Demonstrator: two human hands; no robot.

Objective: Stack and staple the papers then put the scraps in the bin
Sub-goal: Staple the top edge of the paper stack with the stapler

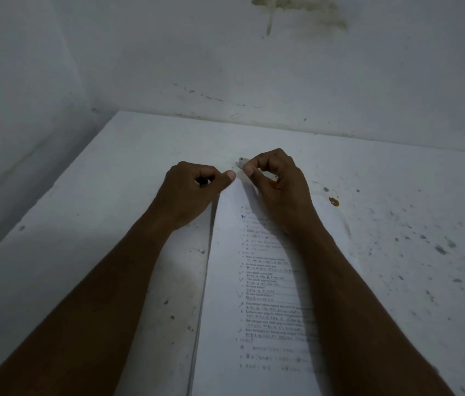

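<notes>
left hand — bare, no ring | right hand — bare | forearms unsleeved, no watch

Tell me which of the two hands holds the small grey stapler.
The right hand holds it: the small grey stapler sticks out past its fingertips at the papers' top corner. The left hand only pinches the paper edge.

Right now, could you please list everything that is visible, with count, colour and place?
stack of printed papers: one, white with dark text, middle of the table, running toward the camera.
small object: one, grey-white, at the stack's far corner in the right hand's fingertips; too small to name.
orange stain: one, right of the stack.
table: one, white with dark specks, in the wall corner.
walls: two, white, marked.
left hand: thumb pressing the stack's far corner.
right hand: pinching the small object.
</notes>
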